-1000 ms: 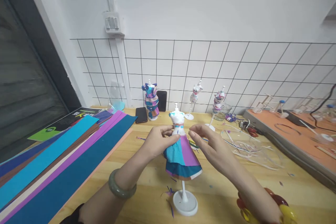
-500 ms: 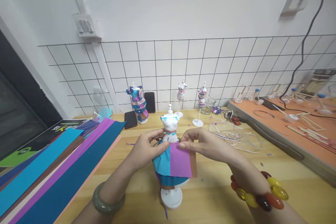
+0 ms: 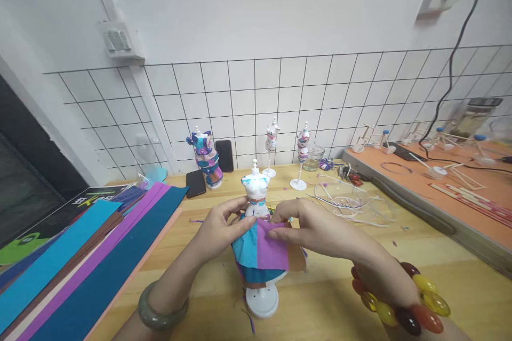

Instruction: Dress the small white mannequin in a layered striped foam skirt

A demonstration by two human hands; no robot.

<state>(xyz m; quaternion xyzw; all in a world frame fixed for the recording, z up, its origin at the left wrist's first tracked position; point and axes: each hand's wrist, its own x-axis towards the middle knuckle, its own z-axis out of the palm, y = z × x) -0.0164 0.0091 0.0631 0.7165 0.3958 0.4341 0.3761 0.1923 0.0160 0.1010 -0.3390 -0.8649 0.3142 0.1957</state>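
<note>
Purple and teal panels make up the paper skirt point(image 3: 260, 248), which is wrapped around the waist of a small white mannequin point(image 3: 256, 187). The fingers point(image 3: 245, 224) of the left hand point(image 3: 218, 230) are closed in a pinch on the skirt's upper edge at the teal side, close against the waist. The fingers point(image 3: 280, 235) of the right hand point(image 3: 316, 230) are closed on the top of the purple panel, with the thumb laid across its face. A brown strip point(image 3: 296, 258) shows at the skirt's right edge, just below that hand. The mannequin stands upright on a round white base point(image 3: 262, 299) at the middle of the wooden desk point(image 3: 340, 287), between the two forearms. A green bangle point(image 3: 162, 311) sits on the left wrist and a bracelet of red and yellow beads point(image 3: 404, 303) on the right. Long coloured paper sheets point(image 3: 80, 256) lie stacked on the left of the desk. Behind the hands, towards the wall, are a dark phone point(image 3: 196, 183) lying flat, a dressed mannequin point(image 3: 206, 159) just beside it, and two smaller mannequins point(image 3: 272, 141) on thin stands. Clear plastic strips point(image 3: 348, 202) lie tangled to the right, near an orange board point(image 3: 440, 186) carrying stick models. A black wire grid point(image 3: 320, 96) covers the wall.
</note>
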